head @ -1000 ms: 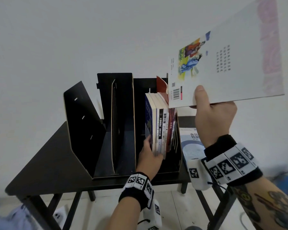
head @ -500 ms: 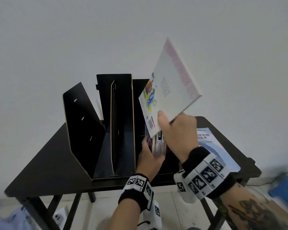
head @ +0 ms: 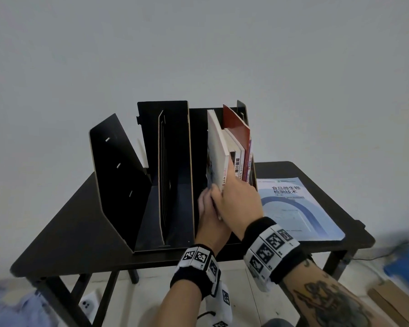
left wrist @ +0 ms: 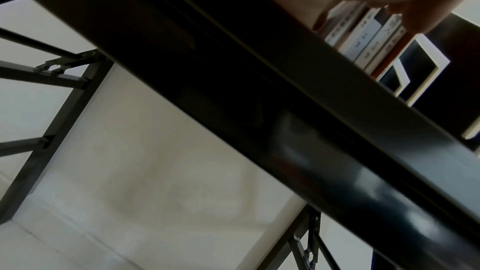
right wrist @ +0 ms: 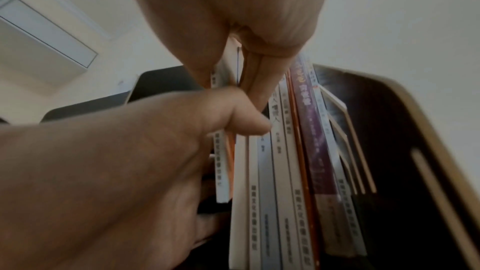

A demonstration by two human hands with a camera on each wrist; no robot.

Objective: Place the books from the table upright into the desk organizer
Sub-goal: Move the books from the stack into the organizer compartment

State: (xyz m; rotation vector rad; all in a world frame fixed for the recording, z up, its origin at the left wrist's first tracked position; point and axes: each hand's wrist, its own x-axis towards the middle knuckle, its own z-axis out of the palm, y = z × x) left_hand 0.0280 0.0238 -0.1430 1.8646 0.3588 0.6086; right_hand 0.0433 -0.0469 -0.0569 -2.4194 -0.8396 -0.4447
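Observation:
A black desk organizer point(head: 118, 175) stands on the black table point(head: 80, 227). Several books point(head: 240, 149) stand upright in its right compartment. My right hand point(head: 239, 201) pinches the lower spine edge of a white book point(head: 216, 147), which stands at the left end of that row, leaning slightly. My left hand point(head: 207, 215) lies just left of and under the right one, its fingers reaching in beside the row. In the right wrist view the left hand's thumb point(right wrist: 246, 124) presses on the spines point(right wrist: 285, 171). A blue and white book point(head: 293, 208) lies flat on the table, right of the organizer.
Tall dividers point(head: 165, 161) split the organizer into compartments left of the books. The table's front edge point(left wrist: 259, 89) runs under my left wrist. On the floor are a power strip point(head: 87, 305), a blue object point(head: 406, 267) and cardboard point(head: 387, 300).
My right hand has swung the white book down from high on the right, turned it upright and slid it in at the left end of the row. The left hand stayed at the books.

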